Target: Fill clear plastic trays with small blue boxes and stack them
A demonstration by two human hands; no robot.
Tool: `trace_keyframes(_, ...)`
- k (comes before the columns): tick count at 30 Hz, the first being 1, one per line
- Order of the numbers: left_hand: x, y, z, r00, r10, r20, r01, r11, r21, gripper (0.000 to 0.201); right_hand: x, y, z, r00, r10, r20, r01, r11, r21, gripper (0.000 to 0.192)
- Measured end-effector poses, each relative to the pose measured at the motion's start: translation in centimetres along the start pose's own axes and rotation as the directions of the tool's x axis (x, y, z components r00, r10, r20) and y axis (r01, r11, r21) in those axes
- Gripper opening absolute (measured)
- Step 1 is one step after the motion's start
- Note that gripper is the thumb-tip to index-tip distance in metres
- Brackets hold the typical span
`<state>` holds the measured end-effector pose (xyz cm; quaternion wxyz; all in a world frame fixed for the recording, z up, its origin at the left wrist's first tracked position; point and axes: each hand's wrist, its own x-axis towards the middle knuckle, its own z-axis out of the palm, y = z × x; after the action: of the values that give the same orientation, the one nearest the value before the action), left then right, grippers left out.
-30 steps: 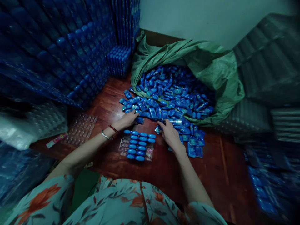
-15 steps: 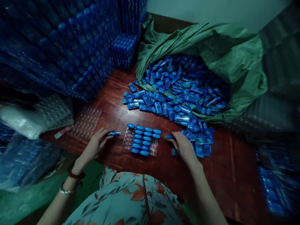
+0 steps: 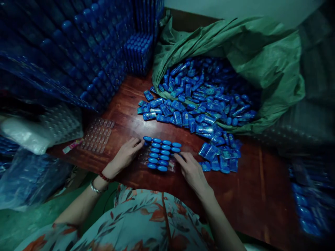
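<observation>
Near the table's front edge lies a clear plastic tray (image 3: pixel 171 165) with oval pockets, partly filled with small blue bottles (image 3: pixel 156 145) standing in rows, their glossy oval caps up. My left hand (image 3: pixel 127 153) is at the tray's left side, fingers pinched by the upper left bottle. A small blue bottle in its fingertips is mostly hidden. On the opposite side, my right hand (image 3: pixel 190 169) reaches in just below the right-hand column. Its fingers are closed around another small blue bottle, largely covered by the hand.
A green sack (image 3: pixel 272 59) spills loose blue bottles (image 3: pixel 178 118) across the wooden table (image 3: pixel 251 195). Another clear tray (image 3: pixel 97 135) lies to the left, beside a stack of trays (image 3: pixel 62 123). Wrapped packs of blue bottles (image 3: pixel 99 52) are piled high at the back left.
Both hands have moved inward from either side to the tray, bringing the small blue bottles they held. The tray's visible rows look the same.
</observation>
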<state>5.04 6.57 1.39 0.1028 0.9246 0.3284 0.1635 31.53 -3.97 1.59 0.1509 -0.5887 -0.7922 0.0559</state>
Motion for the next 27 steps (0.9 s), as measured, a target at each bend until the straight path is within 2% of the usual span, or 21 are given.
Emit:
trace_keyframes(4,1.8,0.5,-1.2,0.978,0.126,0.168,-0.138,0.988,0.065,0.023,0.9,-0.7,-0.2,0.993,-0.108,0.045,0.114,0.982,-0.148,0.039)
trace_keyframes(6,2.4,0.6,-1.5,0.958,0.156,0.242,-0.174,0.983,0.054,0.022,1.4,-0.8,-0.7,0.988,-0.133,0.079,0.143,0.98,-0.136,0.039)
trace_keyframes(8,2.6,0.4,-1.4,0.955,0.156,0.251,-0.174,0.983,0.05,0.023,1.7,-0.6,-1.1,0.988,-0.113,0.108,0.121,0.99,-0.071,0.037)
trace_keyframes(12,1.6,-0.1,-0.5,0.981,0.133,0.14,-0.143,0.988,0.064,0.03,2.2,-0.5,-1.0,0.99,0.012,0.142,-0.029,0.993,0.113,0.016)
trace_keyframes(14,1.0,-0.3,0.1,0.991,0.108,0.078,-0.112,0.992,0.051,0.033,2.4,-1.0,-0.5,0.989,0.08,0.121,-0.097,0.986,0.134,0.016)
trace_keyframes(19,0.1,-0.1,1.2,0.998,0.046,-0.035,-0.047,0.998,-0.034,0.038,1.6,-2.8,1.1,0.983,0.181,-0.042,-0.181,0.983,-0.007,0.021)
trace_keyframes(22,-0.2,-0.2,1.3,0.995,0.008,-0.103,-0.014,0.998,-0.056,0.037,-0.9,-2.3,1.3,0.931,0.305,-0.201,-0.315,0.949,-0.02,0.031)
trace_keyframes(24,0.2,-1.0,1.1,0.986,-0.077,-0.15,0.065,0.995,-0.081,0.034,-3.3,-1.0,1.0,0.889,0.397,-0.23,-0.408,0.913,-0.001,0.037)
trace_keyframes(25,0.7,-1.7,1.1,0.973,-0.147,-0.179,0.129,0.985,-0.11,0.032,-4.5,-0.1,0.8,0.881,0.429,-0.199,-0.44,0.898,-0.013,0.039)
trace_keyframes(27,2.5,-3.4,1.0,0.919,-0.317,-0.235,0.279,0.943,-0.181,0.029,-6.5,1.9,0.4,0.889,0.453,-0.066,-0.458,0.882,-0.109,0.043)
